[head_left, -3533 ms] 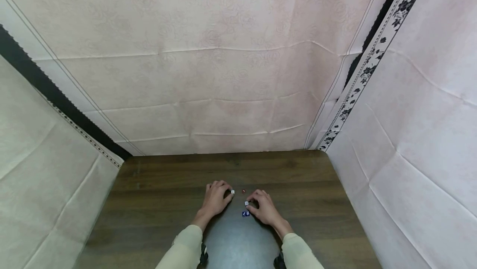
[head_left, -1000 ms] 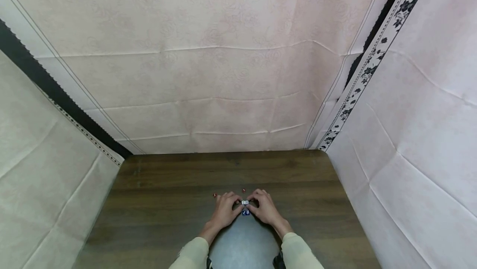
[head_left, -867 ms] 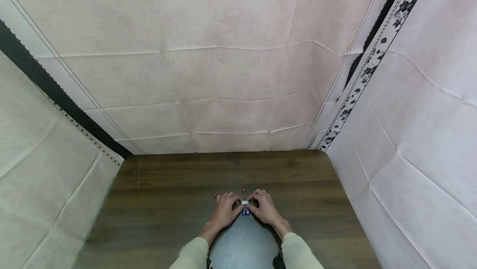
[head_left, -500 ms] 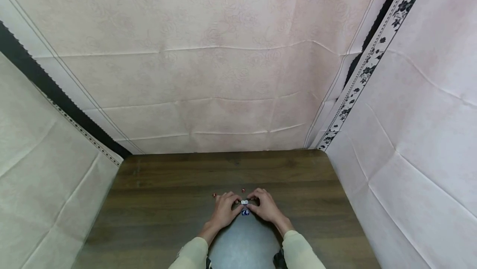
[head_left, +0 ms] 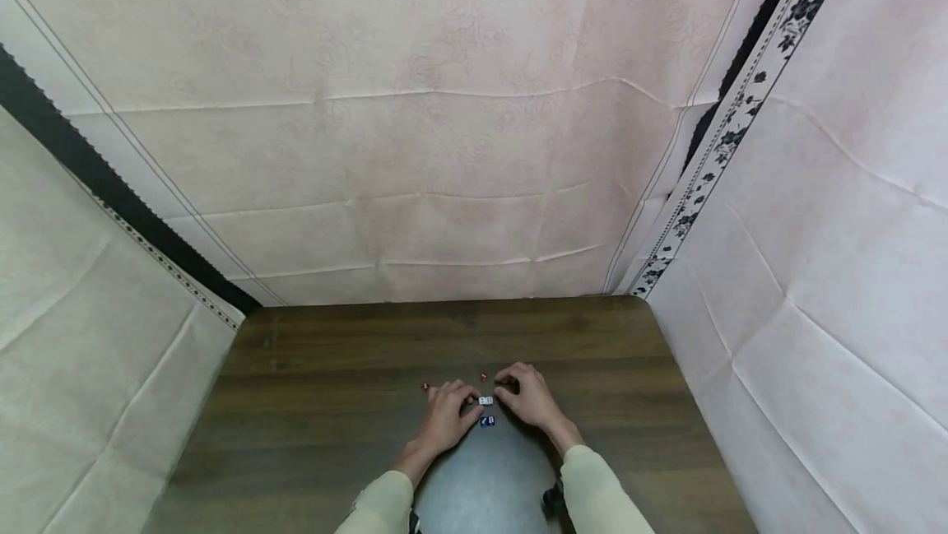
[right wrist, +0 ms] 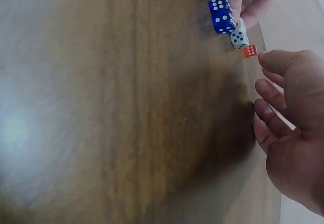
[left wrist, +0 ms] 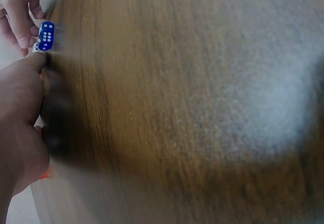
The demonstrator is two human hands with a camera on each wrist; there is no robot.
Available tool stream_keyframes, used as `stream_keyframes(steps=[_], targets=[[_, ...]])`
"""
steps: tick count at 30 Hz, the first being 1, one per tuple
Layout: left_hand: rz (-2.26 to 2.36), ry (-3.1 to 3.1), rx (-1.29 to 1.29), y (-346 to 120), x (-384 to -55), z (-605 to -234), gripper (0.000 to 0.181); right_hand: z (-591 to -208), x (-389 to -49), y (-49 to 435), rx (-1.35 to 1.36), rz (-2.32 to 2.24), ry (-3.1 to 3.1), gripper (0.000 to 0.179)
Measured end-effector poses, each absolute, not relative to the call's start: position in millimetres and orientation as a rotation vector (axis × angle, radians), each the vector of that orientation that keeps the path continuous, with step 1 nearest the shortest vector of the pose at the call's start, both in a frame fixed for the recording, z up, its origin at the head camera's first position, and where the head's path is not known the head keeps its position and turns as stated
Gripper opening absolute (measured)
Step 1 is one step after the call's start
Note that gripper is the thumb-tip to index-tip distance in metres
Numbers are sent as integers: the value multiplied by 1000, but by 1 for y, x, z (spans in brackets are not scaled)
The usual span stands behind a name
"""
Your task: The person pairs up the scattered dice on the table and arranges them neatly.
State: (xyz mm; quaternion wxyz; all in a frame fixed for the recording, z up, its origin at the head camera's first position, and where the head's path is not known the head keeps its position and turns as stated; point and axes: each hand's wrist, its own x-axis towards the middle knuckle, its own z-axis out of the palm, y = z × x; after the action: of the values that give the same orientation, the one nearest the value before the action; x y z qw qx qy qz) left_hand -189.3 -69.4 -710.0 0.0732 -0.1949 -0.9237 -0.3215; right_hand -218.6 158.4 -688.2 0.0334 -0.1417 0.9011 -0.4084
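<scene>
Two white dice [head_left: 485, 401] stand side by side on the table, with my left hand [head_left: 444, 419] pinching the left one between thumb and fingers. Two blue dice [head_left: 487, 420] sit together just nearer to me; their white pips show in the left wrist view. To the right of the white dice, my right hand [head_left: 527, 396] is apart from them, fingers loosely curved around nothing. A red die [head_left: 484, 376] lies beyond the white pair, close to the right hand's fingertips. Another red die [head_left: 425, 387] rests beyond the left hand's knuckles.
The brown wooden table [head_left: 333, 378] has its far edge against a pale hanging cloth [head_left: 444, 147]. More cloth hangs along the left and right sides. A bright patch of glare lies on the tabletop between the forearms.
The left hand brought its white die beside the other over the last seconds. Since half a second ago the right hand has let go of its white die and moved slightly away, outward and forward.
</scene>
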Motion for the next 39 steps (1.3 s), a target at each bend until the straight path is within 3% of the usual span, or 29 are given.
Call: stream_keyframes(steps=[15, 39], targets=[[-972, -2798, -558, -69, -192, -715, 14, -687, -241, 143, -478, -1191, 2785, 25], [-1006, -2811, -568, -71, -190, -712, 14, -693, -246, 133, -454, -1079, 2860, 13]])
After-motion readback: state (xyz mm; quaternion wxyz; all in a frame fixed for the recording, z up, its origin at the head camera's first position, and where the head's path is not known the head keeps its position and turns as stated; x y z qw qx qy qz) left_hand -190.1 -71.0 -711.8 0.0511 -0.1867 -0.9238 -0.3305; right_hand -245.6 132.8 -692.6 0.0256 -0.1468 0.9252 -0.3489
